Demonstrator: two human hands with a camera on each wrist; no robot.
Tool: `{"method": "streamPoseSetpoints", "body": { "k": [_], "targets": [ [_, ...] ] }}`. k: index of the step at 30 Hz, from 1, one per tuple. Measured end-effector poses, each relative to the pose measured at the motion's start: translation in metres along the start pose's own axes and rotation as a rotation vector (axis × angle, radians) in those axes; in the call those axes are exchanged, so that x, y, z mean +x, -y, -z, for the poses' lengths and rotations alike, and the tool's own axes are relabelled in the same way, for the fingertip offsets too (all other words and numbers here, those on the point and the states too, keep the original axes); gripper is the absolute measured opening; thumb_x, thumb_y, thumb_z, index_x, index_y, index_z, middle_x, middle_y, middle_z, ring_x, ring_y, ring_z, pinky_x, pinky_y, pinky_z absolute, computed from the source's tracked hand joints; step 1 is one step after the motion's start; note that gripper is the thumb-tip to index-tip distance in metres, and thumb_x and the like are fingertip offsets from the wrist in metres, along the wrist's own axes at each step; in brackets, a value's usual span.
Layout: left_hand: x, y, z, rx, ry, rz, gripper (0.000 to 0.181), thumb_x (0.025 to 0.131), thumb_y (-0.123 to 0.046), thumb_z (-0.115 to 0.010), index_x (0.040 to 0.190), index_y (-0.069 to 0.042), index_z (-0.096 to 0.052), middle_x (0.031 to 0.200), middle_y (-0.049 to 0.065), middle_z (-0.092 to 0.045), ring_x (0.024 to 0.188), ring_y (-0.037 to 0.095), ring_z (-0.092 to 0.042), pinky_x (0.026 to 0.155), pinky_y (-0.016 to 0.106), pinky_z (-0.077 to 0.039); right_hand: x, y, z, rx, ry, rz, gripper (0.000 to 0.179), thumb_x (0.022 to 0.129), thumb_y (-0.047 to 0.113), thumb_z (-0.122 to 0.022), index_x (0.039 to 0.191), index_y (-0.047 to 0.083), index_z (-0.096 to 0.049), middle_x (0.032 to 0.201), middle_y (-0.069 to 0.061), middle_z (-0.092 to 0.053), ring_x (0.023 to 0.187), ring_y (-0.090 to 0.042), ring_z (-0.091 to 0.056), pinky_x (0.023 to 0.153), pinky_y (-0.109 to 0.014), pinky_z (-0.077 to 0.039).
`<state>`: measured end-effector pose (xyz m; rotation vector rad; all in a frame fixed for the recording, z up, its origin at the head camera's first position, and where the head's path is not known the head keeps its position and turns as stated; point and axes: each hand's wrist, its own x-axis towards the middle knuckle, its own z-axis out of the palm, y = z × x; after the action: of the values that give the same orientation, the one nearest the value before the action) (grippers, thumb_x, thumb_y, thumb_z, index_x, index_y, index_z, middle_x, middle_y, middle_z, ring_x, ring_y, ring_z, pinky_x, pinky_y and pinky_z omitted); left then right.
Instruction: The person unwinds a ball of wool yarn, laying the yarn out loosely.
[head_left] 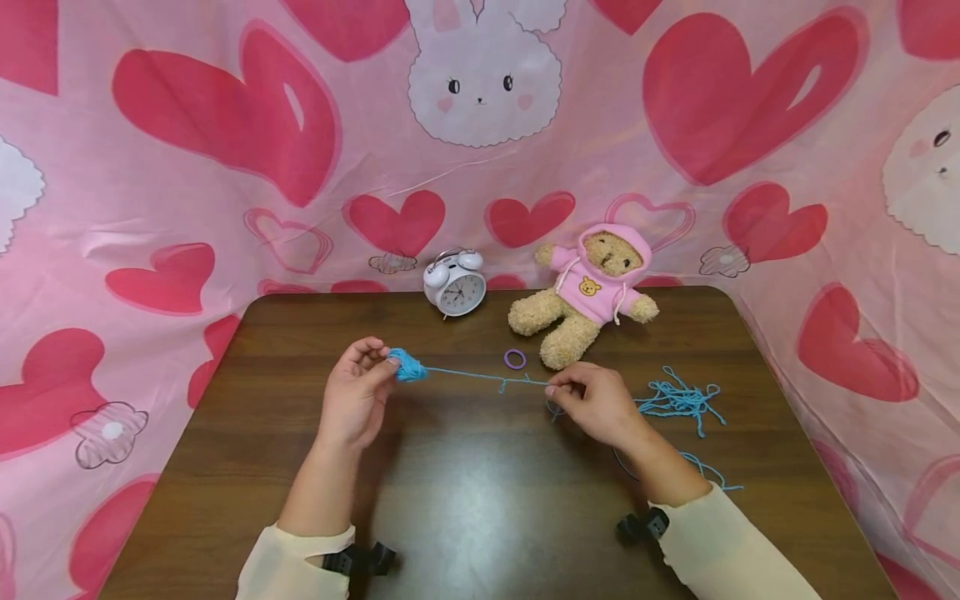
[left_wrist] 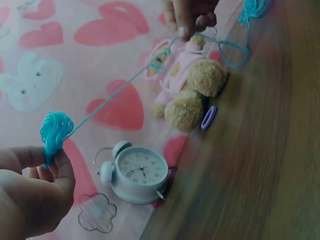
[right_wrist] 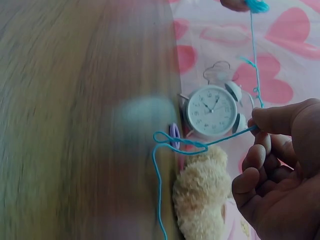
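In my left hand (head_left: 358,392) I pinch a small bundle of blue yarn (head_left: 407,365) between thumb and fingers, above the table. A single strand (head_left: 465,373) runs taut from it to my right hand (head_left: 600,404), whose thumb and index finger pinch it. Small kinks or knots show along the strand near the right hand. Past the right fingers, a loose loop of yarn (right_wrist: 180,144) dangles and trails downward. A loose tangle of the same yarn (head_left: 681,398) lies on the table beyond the right hand.
On the dark wooden table (head_left: 465,500) lies a purple ring (head_left: 514,359). A white twin-bell alarm clock (head_left: 455,283) stands at the back edge, with a teddy bear (head_left: 592,292) in a pink hoodie right of it. A pink heart-printed cloth (head_left: 300,167) hangs behind.
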<state>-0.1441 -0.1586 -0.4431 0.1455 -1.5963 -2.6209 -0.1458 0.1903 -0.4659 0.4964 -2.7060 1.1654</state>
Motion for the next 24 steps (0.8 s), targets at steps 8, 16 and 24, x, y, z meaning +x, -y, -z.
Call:
{"method": "streamPoseSetpoints", "body": {
  "k": [8,16,24],
  "targets": [
    [0.001,-0.003,0.013,0.012,-0.030,0.000,0.028,0.097,0.010,-0.063,0.111,-0.012,-0.055,0.100,0.000,-0.057,0.093,0.013,-0.058,0.074,0.023,-0.052,-0.007,-0.011,0.019,-0.051,-0.005,-0.028,0.006,0.092,0.019,-0.079,0.090,0.013,-0.079,0.078,0.009,-0.062,0.067,-0.009,-0.055,0.059,-0.025,-0.046],
    [0.002,-0.005,0.021,-0.002,-0.033,-0.010,0.028,0.097,0.011,-0.063,0.112,-0.011,-0.054,0.100,0.000,-0.057,0.092,0.013,-0.057,0.074,0.022,-0.052,-0.017,-0.023,0.040,-0.084,-0.008,-0.072,0.005,0.094,0.019,-0.077,0.092,0.014,-0.079,0.080,0.007,-0.063,0.069,-0.009,-0.055,0.060,-0.025,-0.045],
    [0.003,-0.002,0.027,-0.016,-0.051,-0.007,0.027,0.097,0.012,-0.062,0.110,-0.010,-0.055,0.099,0.000,-0.057,0.089,0.012,-0.058,0.072,0.021,-0.051,-0.026,-0.037,0.058,-0.123,-0.030,-0.121,0.005,0.095,0.021,-0.076,0.095,0.016,-0.079,0.077,0.008,-0.063,0.066,-0.010,-0.054,0.057,-0.026,-0.045]
  ]
}}
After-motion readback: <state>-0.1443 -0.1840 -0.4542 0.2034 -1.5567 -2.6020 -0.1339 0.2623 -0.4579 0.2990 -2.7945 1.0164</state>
